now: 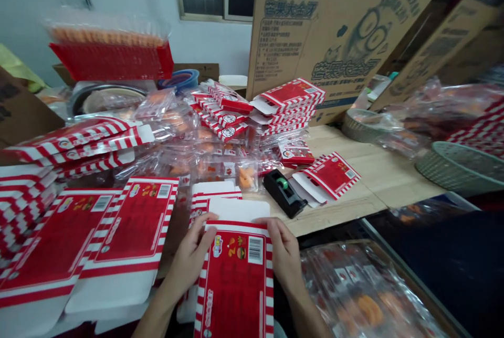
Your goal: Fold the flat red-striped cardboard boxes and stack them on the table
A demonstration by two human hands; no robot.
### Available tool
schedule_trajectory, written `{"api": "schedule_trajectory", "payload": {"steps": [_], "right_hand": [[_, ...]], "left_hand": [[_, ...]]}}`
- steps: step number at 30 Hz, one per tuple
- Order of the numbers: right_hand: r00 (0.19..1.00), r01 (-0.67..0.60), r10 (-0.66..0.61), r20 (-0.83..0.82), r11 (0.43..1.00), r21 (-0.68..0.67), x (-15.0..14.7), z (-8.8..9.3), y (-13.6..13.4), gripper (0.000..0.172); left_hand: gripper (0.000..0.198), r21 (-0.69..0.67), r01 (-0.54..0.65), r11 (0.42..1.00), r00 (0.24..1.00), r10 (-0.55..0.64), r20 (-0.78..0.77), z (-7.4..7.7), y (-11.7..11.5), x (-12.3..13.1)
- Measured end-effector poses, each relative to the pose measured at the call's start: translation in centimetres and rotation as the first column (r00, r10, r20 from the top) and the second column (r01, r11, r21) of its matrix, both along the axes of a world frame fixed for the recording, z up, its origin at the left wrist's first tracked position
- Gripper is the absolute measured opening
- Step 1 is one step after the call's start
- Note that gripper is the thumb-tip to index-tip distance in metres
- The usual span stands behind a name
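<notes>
Head view: the red-and-white carton (pixel 234 285) lies straight between the two hands, its long axis running from twelve o'clock to six, its near end cut off by the bottom of the picture. Its white flap (pixel 239 209) points to twelve, beyond the printed face. Neither hand is nearer, as both touch the carton: the left hand (pixel 196 244) closes on its eleven o'clock corner, thumb laid over the printed face, and the right hand (pixel 284 250) grasps the one o'clock corner. The hands are apart by the carton's width, at nearly equal height. The left forearm comes up from seven o'clock, the right from five, both angled inward; fingertips behind the card are hidden, so I cannot tell how they press. From the carton, the black tape dispenser (pixel 284 193) sits at one o'clock, nearer the right hand, a flat printed carton (pixel 136 222) at ten, nearer the left, and clear packets (pixel 350 285) at three, beside the right forearm
</notes>
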State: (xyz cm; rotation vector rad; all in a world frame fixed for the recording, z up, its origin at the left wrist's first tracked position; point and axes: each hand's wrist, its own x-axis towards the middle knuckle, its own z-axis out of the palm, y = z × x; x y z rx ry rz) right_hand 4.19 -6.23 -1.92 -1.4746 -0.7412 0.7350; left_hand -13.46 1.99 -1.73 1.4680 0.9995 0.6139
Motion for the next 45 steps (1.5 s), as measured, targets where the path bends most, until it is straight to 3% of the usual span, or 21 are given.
{"api": "schedule_trajectory", "payload": {"steps": [3, 6, 8, 12, 15, 21, 24, 27, 32, 35, 38, 42, 45], "right_hand": [[0.999, -0.025, 0.025, -0.046, 1.0, 0.008, 0.6, 0.4, 0.3, 0.035], [0.982, -0.176, 0.179, -0.059, 0.983, 0.049, 1.5, 1.0, 0.5, 0.04], [0.96, -0.28, 0.279, 0.021, 0.957, 0.078, 2.0, 1.4, 0.4, 0.027], [0.94, -0.332, 0.321, 0.111, 0.938, 0.101, 2.3, 2.3, 0.6, 0.01], [0.912, -0.405, 0.403, 0.077, 0.914, 0.024, 2.6, 3.3, 1.3, 0.024], [0.734, -0.66, 0.678, 0.03, 0.723, -0.203, 3.5, 5.5, 3.1, 0.016], [0.778, -0.594, 0.619, 0.108, 0.78, -0.196, 3.1, 5.5, 3.4, 0.015], [0.812, -0.525, 0.557, 0.175, 0.827, -0.199, 2.6, 5.2, 3.2, 0.007], [0.793, -0.545, 0.575, 0.203, 0.817, -0.187, 2.3, 5.5, 2.5, 0.006], [0.75, -0.505, 0.561, 0.352, 0.828, -0.243, 2.1, 5.8, 2.3, 0.009], [0.696, -0.488, 0.539, 0.474, 0.84, -0.237, 1.8, 6.2, 2.4, 0.007], [0.672, -0.654, 0.654, 0.346, 0.744, -0.135, 2.2, 6.9, 2.8, 0.006], [0.591, -0.769, 0.77, 0.242, 0.628, -0.12, 3.2, 7.3, 2.8, 0.01]], "left_hand": [[0.032, -0.031, 0.04, 0.999, 0.999, -0.039, 0.024, 0.5, 0.1, 0.1], [0.031, -0.055, 0.031, 0.998, 0.999, -0.028, 0.043, 0.8, 0.1, 0.0], [0.031, -0.041, 0.004, 0.999, 1.0, -0.002, 0.03, 0.9, 0.1, -0.1], [0.029, -0.004, 0.014, 1.0, 1.0, -0.014, 0.028, 0.7, -0.3, 0.1], [0.028, 0.049, 0.085, 0.995, 0.996, -0.086, 0.023, 0.5, -0.8, 0.5], [0.028, 0.129, 0.134, 0.983, 0.991, -0.135, -0.001, 0.3, -1.2, 0.8], [0.027, 0.162, 0.089, 0.983, 0.996, -0.092, 0.016, 0.3, -1.2, 0.6], [0.026, 0.111, 0.043, 0.993, 0.997, -0.05, 0.054, 0.1, -1.4, 0.5], [0.024, 0.071, -0.029, 0.997, 0.99, 0.019, 0.141, -0.5, -2.3, 0.8], [0.041, 0.067, 0.042, 0.997, 0.977, -0.055, 0.207, -0.7, -2.4, 1.0], [0.049, 0.145, 0.16, 0.976, 0.972, -0.182, 0.151, -0.7, -2.1, 0.9], [0.041, 0.295, 0.201, 0.934, 0.977, -0.214, 0.013, -0.4, -1.8, 0.3], [0.032, 0.32, 0.219, 0.922, 0.975, -0.221, -0.03, 0.0, -1.9, -0.1]]}}
